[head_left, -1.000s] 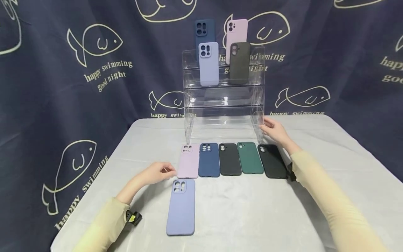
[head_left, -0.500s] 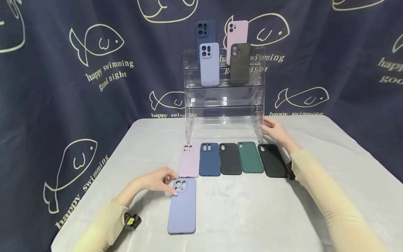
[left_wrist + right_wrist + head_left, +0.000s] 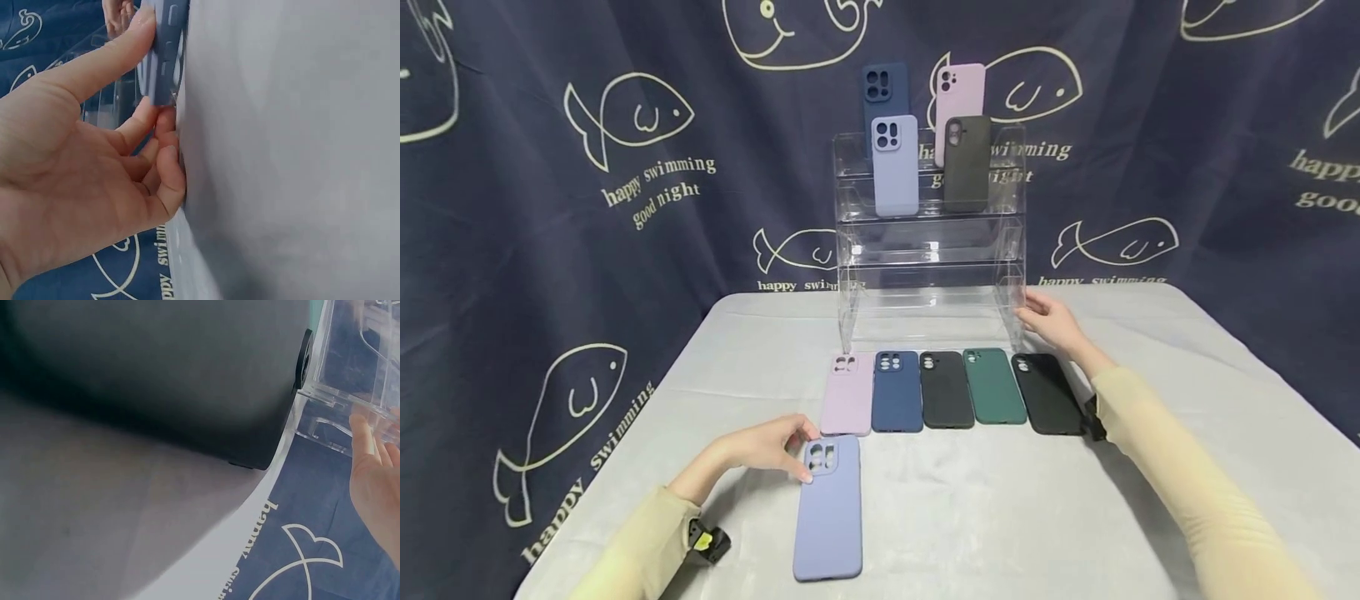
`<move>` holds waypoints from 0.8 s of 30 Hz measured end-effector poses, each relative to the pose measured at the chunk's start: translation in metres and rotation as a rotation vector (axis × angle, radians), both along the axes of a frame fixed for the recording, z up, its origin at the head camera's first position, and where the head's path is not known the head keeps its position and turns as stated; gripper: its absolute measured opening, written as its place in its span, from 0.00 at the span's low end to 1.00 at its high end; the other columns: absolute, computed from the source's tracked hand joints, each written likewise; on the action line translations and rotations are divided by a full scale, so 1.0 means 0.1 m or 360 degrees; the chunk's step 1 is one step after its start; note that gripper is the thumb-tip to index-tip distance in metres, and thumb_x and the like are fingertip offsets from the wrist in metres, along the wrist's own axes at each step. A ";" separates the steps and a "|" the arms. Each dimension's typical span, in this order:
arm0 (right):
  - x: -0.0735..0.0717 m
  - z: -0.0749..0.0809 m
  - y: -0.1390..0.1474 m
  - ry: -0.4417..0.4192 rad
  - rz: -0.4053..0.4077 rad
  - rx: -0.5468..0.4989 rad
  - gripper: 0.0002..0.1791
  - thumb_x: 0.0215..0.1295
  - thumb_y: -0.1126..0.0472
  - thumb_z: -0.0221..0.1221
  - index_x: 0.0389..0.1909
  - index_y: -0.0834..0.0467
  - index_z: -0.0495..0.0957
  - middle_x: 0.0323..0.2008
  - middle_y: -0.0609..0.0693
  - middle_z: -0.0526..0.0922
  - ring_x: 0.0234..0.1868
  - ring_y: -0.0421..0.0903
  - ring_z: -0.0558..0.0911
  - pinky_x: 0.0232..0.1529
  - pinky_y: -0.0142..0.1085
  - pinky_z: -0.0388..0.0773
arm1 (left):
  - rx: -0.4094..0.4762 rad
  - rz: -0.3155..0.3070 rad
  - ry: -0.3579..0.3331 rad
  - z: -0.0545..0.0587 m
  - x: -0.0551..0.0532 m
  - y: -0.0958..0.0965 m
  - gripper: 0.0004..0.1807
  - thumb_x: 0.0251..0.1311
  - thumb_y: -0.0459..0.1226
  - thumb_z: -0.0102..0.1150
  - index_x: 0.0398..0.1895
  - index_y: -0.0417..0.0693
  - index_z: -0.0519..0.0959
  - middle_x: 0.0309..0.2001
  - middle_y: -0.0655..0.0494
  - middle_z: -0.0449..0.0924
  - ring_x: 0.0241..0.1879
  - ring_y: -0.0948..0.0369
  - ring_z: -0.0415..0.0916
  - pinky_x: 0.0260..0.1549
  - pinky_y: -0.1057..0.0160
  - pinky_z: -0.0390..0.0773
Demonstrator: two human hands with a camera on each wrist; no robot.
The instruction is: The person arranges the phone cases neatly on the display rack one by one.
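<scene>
My left hand (image 3: 767, 443) pinches the upper left corner of a periwinkle phone case (image 3: 829, 521) on the table. In the left wrist view the thumb lies against the edge of this case (image 3: 165, 53), and the index finger meets its end below. My right hand (image 3: 1054, 321) grips the right side panel of a clear tiered display stand (image 3: 932, 321). In the right wrist view its thumb and fingers overlap the clear panel, partly out of frame. Upright on the stand are a navy phone case (image 3: 886, 93), a pink one (image 3: 961, 92), a lavender one (image 3: 896, 179) and a dark olive one (image 3: 967, 167).
Along the stand's front lies a row of cases: pink (image 3: 848, 400), blue (image 3: 897, 400), black (image 3: 947, 396), green (image 3: 996, 392) and black again (image 3: 1048, 400), beneath the right wrist. A white cloth covers the table (image 3: 970, 508). Behind hangs a navy fish-print curtain (image 3: 730, 208).
The left hand has come down from beside the pink case to the periwinkle case's corner and taken hold of it. The right hand stays at the stand. The head view has tilted slightly up.
</scene>
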State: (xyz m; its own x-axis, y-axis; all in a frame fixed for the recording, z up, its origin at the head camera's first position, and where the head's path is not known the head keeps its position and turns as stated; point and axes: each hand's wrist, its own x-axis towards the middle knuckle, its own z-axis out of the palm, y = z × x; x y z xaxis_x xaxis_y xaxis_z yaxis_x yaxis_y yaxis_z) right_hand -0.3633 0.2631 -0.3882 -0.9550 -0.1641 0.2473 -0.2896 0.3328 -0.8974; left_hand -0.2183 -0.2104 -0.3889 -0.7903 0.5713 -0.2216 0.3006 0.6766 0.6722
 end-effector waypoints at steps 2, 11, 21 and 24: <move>0.00 -0.01 0.02 0.0002 -0.0011 0.0003 0.31 0.69 0.65 0.49 0.69 0.71 0.50 0.64 0.73 0.61 0.45 0.25 0.74 0.50 0.25 0.79 | 0.0058 0.0012 -0.0094 0.00 -0.02 0.01 0.28 0.44 0.37 0.72 0.47 0.39 0.69 0.39 0.53 0.73 0.40 0.60 0.68 0.40 0.69 0.72; 0.01 -0.01 0.01 0.0014 -0.0033 0.0047 0.32 0.69 0.65 0.50 0.68 0.72 0.51 0.63 0.74 0.62 0.49 0.34 0.76 0.48 0.23 0.79 | 0.0531 0.0050 -0.0475 0.00 -0.11 0.06 0.29 0.55 0.37 0.64 0.55 0.33 0.63 0.44 0.48 0.75 0.30 0.60 0.79 0.30 0.60 0.86; -0.02 -0.03 -0.02 -0.0001 -0.0047 0.0066 0.31 0.69 0.64 0.50 0.68 0.71 0.52 0.63 0.72 0.62 0.60 0.59 0.70 0.51 0.27 0.79 | 0.0451 0.0176 -0.0358 0.04 -0.16 0.21 0.23 0.58 0.39 0.62 0.53 0.37 0.70 0.43 0.46 0.74 0.27 0.59 0.79 0.26 0.53 0.86; -0.02 -0.02 0.00 0.0015 -0.0052 0.0077 0.31 0.69 0.63 0.50 0.68 0.71 0.52 0.63 0.72 0.63 0.58 0.53 0.74 0.53 0.32 0.79 | 0.0408 0.0170 -0.0284 0.07 -0.16 0.29 0.23 0.56 0.37 0.63 0.54 0.37 0.71 0.43 0.45 0.73 0.25 0.59 0.79 0.25 0.55 0.86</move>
